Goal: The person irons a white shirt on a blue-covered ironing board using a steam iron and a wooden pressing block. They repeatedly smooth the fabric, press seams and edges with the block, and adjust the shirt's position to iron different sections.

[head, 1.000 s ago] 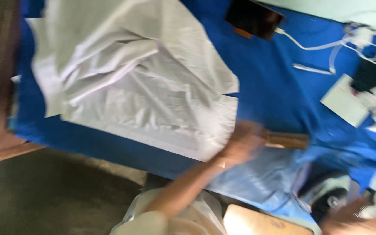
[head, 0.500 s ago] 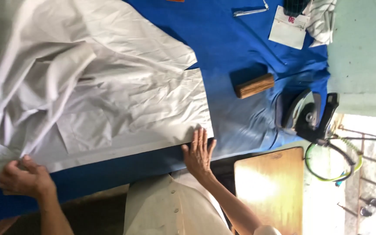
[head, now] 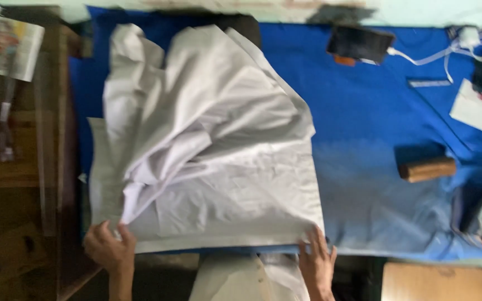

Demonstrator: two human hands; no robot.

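The white shirt (head: pixel 207 150) lies crumpled on the blue cloth-covered table (head: pixel 364 111), its straight hem edge running along the near side, and the person holds it at both near corners. The left hand (head: pixel 109 249) is curled, fingers pinching the shirt's left corner, while the right hand (head: pixel 317 262) lies open and flat, fingers spread, pressing down the right corner. A wooden block (head: pixel 427 169) sits well apart on the right.
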